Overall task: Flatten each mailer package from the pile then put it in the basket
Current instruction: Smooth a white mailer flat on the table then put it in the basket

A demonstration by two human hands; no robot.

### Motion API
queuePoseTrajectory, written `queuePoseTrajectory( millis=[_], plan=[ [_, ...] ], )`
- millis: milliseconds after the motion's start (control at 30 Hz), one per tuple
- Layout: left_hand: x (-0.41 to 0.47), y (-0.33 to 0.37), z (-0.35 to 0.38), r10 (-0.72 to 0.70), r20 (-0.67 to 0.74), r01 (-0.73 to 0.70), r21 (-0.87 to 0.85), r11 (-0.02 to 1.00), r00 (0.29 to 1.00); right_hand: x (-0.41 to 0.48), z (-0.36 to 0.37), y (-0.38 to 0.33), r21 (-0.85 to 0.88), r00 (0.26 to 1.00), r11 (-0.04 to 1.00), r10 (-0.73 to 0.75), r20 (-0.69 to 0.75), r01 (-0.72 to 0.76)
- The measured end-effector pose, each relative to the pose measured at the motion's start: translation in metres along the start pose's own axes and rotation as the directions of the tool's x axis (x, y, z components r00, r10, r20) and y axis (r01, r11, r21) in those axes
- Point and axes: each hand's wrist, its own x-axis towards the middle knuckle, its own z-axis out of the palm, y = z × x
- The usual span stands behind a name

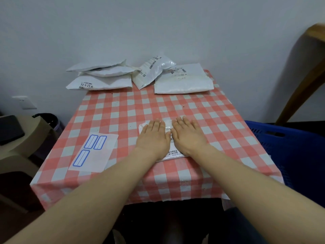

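Two-handed, pressing down on a white mailer (173, 153) at the front middle of the checked table (123, 110): left hand (152, 138) and right hand (189, 136) side by side, fingers straight and close together. Lying flat to the left, a sheet of blue-framed labels (93, 150). Standing beside the table on the right, a blue basket (290, 152), contents not discernible. Lying heaped at the far edge, the pile of white mailers (153, 71).

One white mailer (173, 153) lay flat at the near centre of the checked table (123, 110), print up. The pile of puffy white mailers (149, 73) sat along the far edge: a stack at left, one tilted in the middle, a large one at right. The blue basket (288, 147) stood just right of the table.
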Motion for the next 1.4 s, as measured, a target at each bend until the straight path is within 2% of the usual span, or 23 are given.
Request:
queuePoseTrajectory(
  millis=[167,300,367,400,467,567,633,900,1100,1167,1233,1300,1367,1400],
  plan=[
    [0.002,-0.001,0.001,0.001,-0.001,-0.001,-0.033,0.999,1.0,0.001,0.0,0.0,0.022,1.0,1.0,0.001,0.013,-0.001],
    [0.001,-0.007,-0.003,-0.002,0.081,0.014,-0.155,0.988,0.997,0.001,-0.011,-0.001,0.084,0.993,0.996,0.004,0.116,-0.014],
    [-0.002,-0.013,-0.012,-0.011,0.011,0.013,-0.23,0.973,1.0,-0.001,-0.021,-0.001,0.11,0.998,0.994,-0.001,0.069,-0.006],
    [-0.003,-0.018,-0.016,-0.018,-0.048,0.008,-0.212,0.977,0.999,-0.003,-0.025,-0.004,0.139,0.999,0.99,-0.015,0.033,0.01],
    [-0.005,-0.029,-0.02,-0.021,-0.094,0.017,-0.045,0.999,0.995,-0.008,-0.026,-0.015,0.201,0.998,0.978,-0.064,0.004,0.062],
    [-0.011,-0.042,-0.018,-0.028,0.001,0.028,0.084,0.996,1.0,-0.014,-0.014,-0.032,0.218,0.99,0.97,-0.123,0.069,0.106],
    [-0.014,-0.045,-0.014,-0.022,0.02,0.02,0.106,0.994,1.0,-0.015,-0.007,-0.036,0.174,0.991,0.98,-0.11,0.079,0.095],
    [-0.012,-0.042,-0.002,-0.024,-0.034,0.028,0.131,0.991,0.999,-0.017,0.008,-0.038,0.07,0.995,0.993,-0.094,-0.032,0.097],
    [-0.014,-0.043,-0.004,-0.023,-0.023,0.026,0.139,0.99,0.999,-0.016,0.009,-0.04,0.059,0.997,0.995,-0.082,-0.003,0.082],
    [-0.013,-0.042,-0.009,-0.034,0.009,0.032,0.145,0.989,0.999,-0.015,0.002,-0.039,0.126,0.994,0.989,-0.088,0.061,0.08],
    [-0.011,-0.038,-0.018,-0.046,-0.008,0.047,0.139,0.989,0.999,-0.014,-0.012,-0.034,0.317,0.99,0.946,-0.104,0.094,0.069],
    [-0.01,-0.029,-0.024,-0.017,-0.089,0.026,0.111,0.993,0.996,-0.015,-0.025,-0.027,0.524,1.0,0.851,-0.022,0.006,0.016],
    [-0.01,-0.016,-0.021,0.035,-0.153,-0.024,0.073,0.997,0.988,-0.011,-0.028,-0.017,0.485,0.995,0.875,0.044,-0.087,0.004],
    [-0.01,-0.011,-0.017,0.044,-0.147,-0.036,0.054,0.998,0.988,-0.01,-0.026,-0.014,0.41,0.998,0.912,0.025,-0.065,0.004]
  ],
)
